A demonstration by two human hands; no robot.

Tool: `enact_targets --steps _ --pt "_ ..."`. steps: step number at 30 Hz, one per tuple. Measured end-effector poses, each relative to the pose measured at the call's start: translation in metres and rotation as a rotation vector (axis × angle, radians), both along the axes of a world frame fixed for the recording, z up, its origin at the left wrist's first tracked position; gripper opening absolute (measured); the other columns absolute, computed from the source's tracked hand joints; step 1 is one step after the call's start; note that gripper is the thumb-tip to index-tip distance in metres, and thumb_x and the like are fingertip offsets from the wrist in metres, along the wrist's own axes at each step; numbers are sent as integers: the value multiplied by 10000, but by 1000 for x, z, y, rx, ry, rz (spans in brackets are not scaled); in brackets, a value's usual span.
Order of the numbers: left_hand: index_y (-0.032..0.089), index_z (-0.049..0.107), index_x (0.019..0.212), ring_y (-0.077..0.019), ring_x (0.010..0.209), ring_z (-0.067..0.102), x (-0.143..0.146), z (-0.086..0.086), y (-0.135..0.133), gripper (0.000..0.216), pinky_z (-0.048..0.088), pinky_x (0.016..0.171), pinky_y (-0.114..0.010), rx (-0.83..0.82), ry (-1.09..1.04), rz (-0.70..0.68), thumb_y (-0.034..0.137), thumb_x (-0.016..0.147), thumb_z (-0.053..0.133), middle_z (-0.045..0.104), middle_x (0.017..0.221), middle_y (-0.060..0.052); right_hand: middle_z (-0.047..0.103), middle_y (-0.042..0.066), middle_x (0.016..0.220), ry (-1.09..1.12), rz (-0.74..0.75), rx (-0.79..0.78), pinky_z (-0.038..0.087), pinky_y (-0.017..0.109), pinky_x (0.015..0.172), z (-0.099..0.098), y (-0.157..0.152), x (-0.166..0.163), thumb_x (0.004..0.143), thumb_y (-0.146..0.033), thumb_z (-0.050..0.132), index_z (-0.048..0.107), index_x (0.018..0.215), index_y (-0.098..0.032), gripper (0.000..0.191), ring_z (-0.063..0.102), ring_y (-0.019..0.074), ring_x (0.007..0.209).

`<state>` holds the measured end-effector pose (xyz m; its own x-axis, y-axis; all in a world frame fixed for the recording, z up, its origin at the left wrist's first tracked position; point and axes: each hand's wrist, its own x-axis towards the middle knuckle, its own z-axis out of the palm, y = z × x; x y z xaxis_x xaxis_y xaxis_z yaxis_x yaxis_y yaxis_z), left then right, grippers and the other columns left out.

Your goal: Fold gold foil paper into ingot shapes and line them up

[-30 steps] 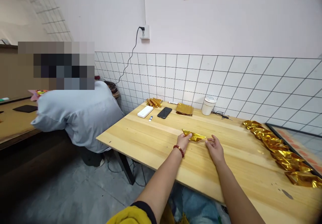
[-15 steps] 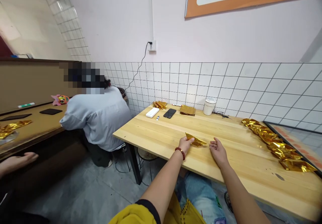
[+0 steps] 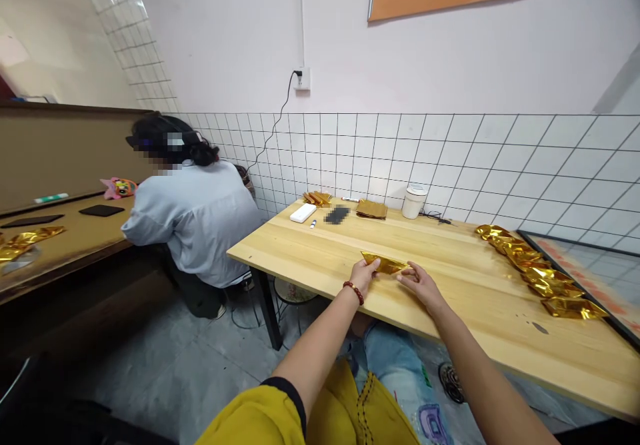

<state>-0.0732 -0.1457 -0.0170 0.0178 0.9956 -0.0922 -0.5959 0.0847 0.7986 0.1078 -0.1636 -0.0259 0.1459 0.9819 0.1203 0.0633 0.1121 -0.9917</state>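
A shiny folded piece of gold foil paper (image 3: 387, 265) is held just above the wooden table (image 3: 320, 258), near its front edge. My left hand (image 3: 363, 277), with a red bead bracelet on the wrist, is closed on the paper's left end, thumb on top. The fingers of my right hand (image 3: 421, 284) pinch the pointed right end. Over at the right, a row of folded gold foil pieces (image 3: 530, 272) lies overlapping. A stack of flat gold paper sheets (image 3: 371, 209) rests at the back of the table.
At the back are a bundle of gold strips (image 3: 317, 198), a white box-like device (image 3: 303, 213), a blurred dark phone (image 3: 337, 215) and a lidded white cup (image 3: 414, 201). A dark-framed board (image 3: 575, 265) lies right. A seated person (image 3: 195, 218) leans over another table at left.
My right hand has moved left and now grips the paper's right end, where before it was apart with fingers curled. Another person's hand at the left edge has gone from view.
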Motion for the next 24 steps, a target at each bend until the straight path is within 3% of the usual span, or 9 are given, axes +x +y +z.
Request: enact_targets --steps 3,7,10,14,18,21,24 --pt "105 680 728 -56 507 484 -2 8 4 436 304 454 -185 -30 -15 -23 329 469 949 633 645 -12 713 50 845 94 43 -4 518 330 675 14 6 -4 490 -545 886 687 1012 -177 669 644 212 781" --pt "116 652 759 -12 436 401 -1 16 13 443 196 388 -157 -61 -60 -51 319 498 946 590 638 23 711 39 810 146 -52 35 469 274 577 19 21 -8 524 -576 867 728 956 -176 605 587 158 667" --pt "117 641 779 -13 428 426 7 20 22 404 236 384 -150 -80 -95 -55 304 561 926 597 647 18 712 26 838 231 -87 27 464 261 537 10 34 -9 530 -567 858 714 979 -193 602 562 130 605" --pt "116 641 792 -38 443 497 21 21 42 337 336 407 -157 -102 -130 -43 265 629 895 612 630 10 670 10 754 283 -153 28 535 301 567 -10 53 -9 536 -503 838 656 972 -209 557 608 161 622" --pt "121 636 783 -30 396 464 31 20 70 310 295 367 -151 -117 -156 -21 247 647 884 611 603 23 596 -8 715 237 -309 55 574 330 555 -25 77 -6 643 -520 707 578 901 -244 400 607 166 608" --pt "127 623 771 -20 371 443 37 19 90 296 276 347 -138 -131 -187 -5 228 658 877 586 577 46 529 -26 680 212 -409 88 567 306 545 -27 101 -4 713 -585 590 492 808 -263 350 593 157 610" --pt "130 615 775 -37 421 525 42 21 107 250 383 397 -129 -146 -221 4 196 707 845 600 592 37 502 -25 667 211 -472 97 571 297 578 -22 122 -1 772 -642 497 449 771 -269 377 591 157 629"
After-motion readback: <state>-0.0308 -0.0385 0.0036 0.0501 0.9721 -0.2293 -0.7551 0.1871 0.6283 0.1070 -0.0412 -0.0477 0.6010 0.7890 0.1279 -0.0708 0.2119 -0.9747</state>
